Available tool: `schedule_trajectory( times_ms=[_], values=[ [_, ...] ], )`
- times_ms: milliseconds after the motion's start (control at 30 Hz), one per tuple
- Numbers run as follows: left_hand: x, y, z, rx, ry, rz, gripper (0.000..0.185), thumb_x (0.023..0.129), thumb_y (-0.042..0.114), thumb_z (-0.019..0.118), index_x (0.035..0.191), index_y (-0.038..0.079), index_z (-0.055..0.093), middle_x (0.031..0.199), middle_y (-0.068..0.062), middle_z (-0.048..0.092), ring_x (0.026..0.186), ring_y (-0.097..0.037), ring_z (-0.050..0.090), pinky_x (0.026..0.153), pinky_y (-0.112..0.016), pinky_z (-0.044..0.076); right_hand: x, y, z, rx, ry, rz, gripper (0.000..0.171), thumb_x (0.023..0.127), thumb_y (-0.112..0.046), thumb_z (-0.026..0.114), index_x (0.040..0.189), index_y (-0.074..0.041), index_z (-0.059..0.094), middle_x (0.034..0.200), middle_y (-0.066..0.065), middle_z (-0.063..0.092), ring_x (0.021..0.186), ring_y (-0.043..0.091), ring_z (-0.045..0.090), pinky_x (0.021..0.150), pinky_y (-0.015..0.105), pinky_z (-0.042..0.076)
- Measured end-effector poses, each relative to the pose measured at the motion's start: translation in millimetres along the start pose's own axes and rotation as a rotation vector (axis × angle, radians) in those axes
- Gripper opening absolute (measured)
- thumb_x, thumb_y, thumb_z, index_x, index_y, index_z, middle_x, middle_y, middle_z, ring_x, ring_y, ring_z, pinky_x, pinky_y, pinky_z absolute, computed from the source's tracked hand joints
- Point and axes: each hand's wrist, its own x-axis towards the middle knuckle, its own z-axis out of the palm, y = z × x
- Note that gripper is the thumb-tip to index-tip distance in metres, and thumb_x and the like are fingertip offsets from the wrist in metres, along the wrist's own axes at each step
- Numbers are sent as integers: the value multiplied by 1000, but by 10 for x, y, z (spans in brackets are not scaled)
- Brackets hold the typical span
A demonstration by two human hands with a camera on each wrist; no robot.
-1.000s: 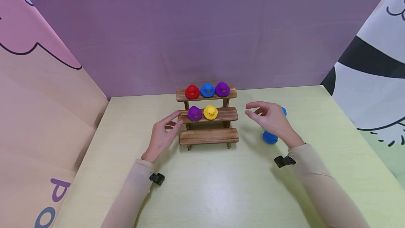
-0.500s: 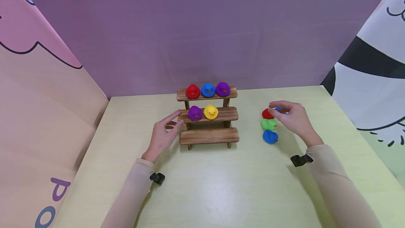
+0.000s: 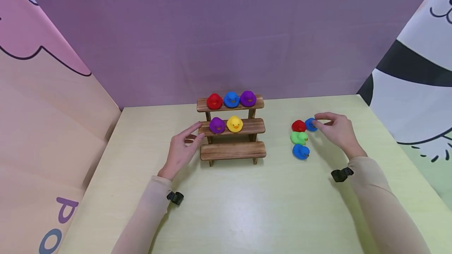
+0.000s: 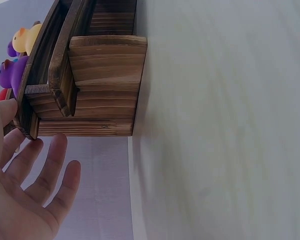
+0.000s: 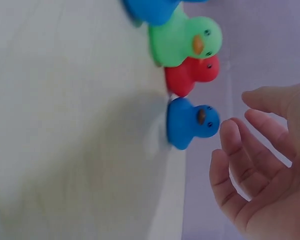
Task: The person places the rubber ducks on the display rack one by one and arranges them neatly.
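Five ducks sit on the wooden steps (image 3: 231, 128); four wait on the bench to its right. Your right hand (image 3: 335, 130), fingers apart, nears the far blue duck (image 3: 310, 124) without holding it. Your left hand (image 3: 181, 150), fingers relaxed, touches the steps.

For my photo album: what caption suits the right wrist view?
An open right hand hovers beside a blue duck, with red and green ducks lined up behind.

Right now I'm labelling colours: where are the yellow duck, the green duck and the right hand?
yellow duck (image 3: 234, 124), head view, on its body.
green duck (image 5: 182, 41), right wrist view, on its body.
right hand (image 3: 337, 130), head view, on the back of the hand.
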Motion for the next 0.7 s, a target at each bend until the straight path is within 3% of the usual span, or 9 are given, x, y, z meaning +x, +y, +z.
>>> schedule_trajectory(
  times_ms=[333,700],
  values=[
    [0,-5,-4,-4,-1,3,45,105,31,70,148,20,66,153,1,64,107,-29,75,92,-48,64,75,164,62,2,-45,25,58,107,-40,63,148,2,58,146,30,62,115,47,66,69,10,47],
    [6,-10,-1,1,-2,1,45,105,30,70,148,20,65,153,1,64,106,-28,75,92,-47,64,113,219,126,8,-64,55,58,108,-41,61,147,2,59,147,32,59,117,47,65,74,14,48]
  ],
)
